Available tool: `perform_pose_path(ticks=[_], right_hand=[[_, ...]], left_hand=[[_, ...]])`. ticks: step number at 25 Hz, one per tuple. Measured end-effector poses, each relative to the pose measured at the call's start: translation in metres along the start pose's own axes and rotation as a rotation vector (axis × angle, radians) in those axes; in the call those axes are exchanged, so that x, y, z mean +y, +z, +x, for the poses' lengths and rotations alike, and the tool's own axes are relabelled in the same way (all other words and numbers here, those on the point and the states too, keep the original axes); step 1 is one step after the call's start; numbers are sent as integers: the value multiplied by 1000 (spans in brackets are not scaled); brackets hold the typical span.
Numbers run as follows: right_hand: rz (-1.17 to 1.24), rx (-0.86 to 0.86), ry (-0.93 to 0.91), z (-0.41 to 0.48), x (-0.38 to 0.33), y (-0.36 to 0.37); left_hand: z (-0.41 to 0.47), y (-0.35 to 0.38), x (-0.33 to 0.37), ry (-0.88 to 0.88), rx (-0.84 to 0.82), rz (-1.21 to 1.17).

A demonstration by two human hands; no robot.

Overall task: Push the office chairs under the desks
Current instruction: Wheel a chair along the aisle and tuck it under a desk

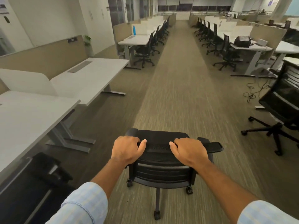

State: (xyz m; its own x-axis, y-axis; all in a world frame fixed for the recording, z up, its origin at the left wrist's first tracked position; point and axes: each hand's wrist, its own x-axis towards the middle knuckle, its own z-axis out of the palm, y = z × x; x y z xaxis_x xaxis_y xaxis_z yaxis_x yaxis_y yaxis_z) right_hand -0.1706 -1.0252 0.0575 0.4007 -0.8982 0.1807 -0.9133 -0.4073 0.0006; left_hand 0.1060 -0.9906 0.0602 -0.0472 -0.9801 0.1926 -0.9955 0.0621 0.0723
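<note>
Left hand (125, 148) and right hand (188, 151) both clamp the backrest top of the office chair (161, 160), fingers curled over the far edge, thumbs on the near side. It's out in the aisle, with the near desk (29, 117) well left of those fingers. Risk: a caster snagging the carpet could swing it off line. Fingertips are hidden; the floor is blurred.

chair (161, 168): matt black mesh | desk (90, 73): smooth white | floor (181, 88): carpet
</note>
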Motion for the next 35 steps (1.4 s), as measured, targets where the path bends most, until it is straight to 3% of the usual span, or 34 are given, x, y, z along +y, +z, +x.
perform_pose_path(ticks=[13, 35], right_hand=[[30, -24, -101, 252, 30, 43], [105, -22, -483, 699, 74, 130]], left_hand=[[198, 23, -78, -103, -19, 10], [526, 91, -196, -514, 88, 27]])
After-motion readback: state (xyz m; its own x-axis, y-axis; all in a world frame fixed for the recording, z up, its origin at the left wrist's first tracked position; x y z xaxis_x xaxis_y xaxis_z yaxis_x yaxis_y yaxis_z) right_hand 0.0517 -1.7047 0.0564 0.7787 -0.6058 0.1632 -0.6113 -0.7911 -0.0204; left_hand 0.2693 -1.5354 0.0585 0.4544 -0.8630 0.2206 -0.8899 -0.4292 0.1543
